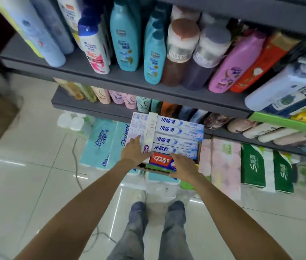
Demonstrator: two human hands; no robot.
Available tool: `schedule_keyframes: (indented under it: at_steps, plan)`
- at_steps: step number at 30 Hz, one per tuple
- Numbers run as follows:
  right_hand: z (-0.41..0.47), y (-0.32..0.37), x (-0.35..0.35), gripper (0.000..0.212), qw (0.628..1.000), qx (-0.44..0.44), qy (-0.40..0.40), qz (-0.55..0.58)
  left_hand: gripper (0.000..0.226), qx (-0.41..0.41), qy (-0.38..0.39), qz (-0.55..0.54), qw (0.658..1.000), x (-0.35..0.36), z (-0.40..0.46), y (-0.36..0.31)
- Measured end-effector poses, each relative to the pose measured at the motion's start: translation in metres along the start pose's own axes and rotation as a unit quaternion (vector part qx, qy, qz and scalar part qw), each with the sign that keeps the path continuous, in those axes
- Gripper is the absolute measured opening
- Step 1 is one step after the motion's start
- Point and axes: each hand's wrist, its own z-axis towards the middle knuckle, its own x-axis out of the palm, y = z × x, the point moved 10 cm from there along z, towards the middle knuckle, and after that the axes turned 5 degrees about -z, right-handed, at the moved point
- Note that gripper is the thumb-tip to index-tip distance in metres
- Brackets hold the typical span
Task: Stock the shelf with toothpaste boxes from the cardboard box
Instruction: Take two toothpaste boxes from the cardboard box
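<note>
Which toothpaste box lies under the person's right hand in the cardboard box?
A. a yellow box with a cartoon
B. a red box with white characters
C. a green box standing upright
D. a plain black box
B: the right hand rests on the red toothpaste box, which lies flat in front of the blue-and-white boxes in the cardboard box.

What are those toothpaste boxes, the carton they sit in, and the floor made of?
Toothpaste boxes: probably thin printed card with a slight sheen, given the sharp folded edges. Carton: brown matte cardboard, little of it showing. Floor: pale glossy tile, likely ceramic, with grout lines and mirrored light streaks.
</note>
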Motion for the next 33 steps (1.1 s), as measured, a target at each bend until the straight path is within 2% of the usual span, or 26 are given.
schedule_keyframes:
  at_steps: [5,10,13,16,18,20,22,25,29,31,33]
  plan:
    - [0.0,-0.014,0.009,0.061,0.998,0.028,-0.041,0.026,0.096,0.001,-0.012,0.017,1.0,0.011,0.015,-0.01]
    - [-0.011,-0.025,-0.003,0.064,0.992,0.042,-0.102,0.053,0.075,-0.006,-0.012,0.001,1.0,0.004,0.021,-0.013]
    - [-0.028,-0.041,-0.018,0.064,0.978,0.074,-0.117,0.156,0.071,-0.005,-0.04,-0.017,0.999,-0.015,0.011,-0.017]
    - [-0.049,-0.061,-0.031,0.065,0.942,0.122,-0.132,0.285,0.053,-0.001,-0.088,-0.112,0.99,-0.047,-0.005,-0.02]
    - [-0.06,-0.066,-0.039,0.063,0.911,0.12,-0.13,0.373,0.043,0.004,-0.09,-0.242,0.966,-0.064,-0.019,-0.021]
    - [-0.072,-0.061,-0.052,0.06,0.873,0.099,-0.118,0.463,0.034,-0.003,-0.058,-0.38,0.923,-0.072,-0.032,-0.023]
    - [-0.084,-0.055,-0.067,0.056,0.849,0.079,-0.117,0.509,0.034,-0.001,-0.021,-0.458,0.889,-0.078,-0.045,-0.03]
    - [-0.096,-0.047,-0.09,0.044,0.825,0.053,-0.138,0.546,0.051,0.047,0.02,-0.521,0.852,-0.094,-0.063,-0.048]
    - [-0.115,-0.034,-0.131,0.021,0.777,0.011,-0.161,0.608,0.034,0.103,0.068,-0.575,0.809,-0.118,-0.085,-0.076]
    - [-0.129,-0.026,-0.159,0.023,0.782,-0.019,-0.175,0.598,0.025,0.134,0.092,-0.597,0.786,-0.134,-0.099,-0.093]
    - [-0.144,-0.021,-0.19,0.027,0.789,-0.048,-0.2,0.579,0.033,0.159,0.118,-0.619,0.76,-0.151,-0.116,-0.11]
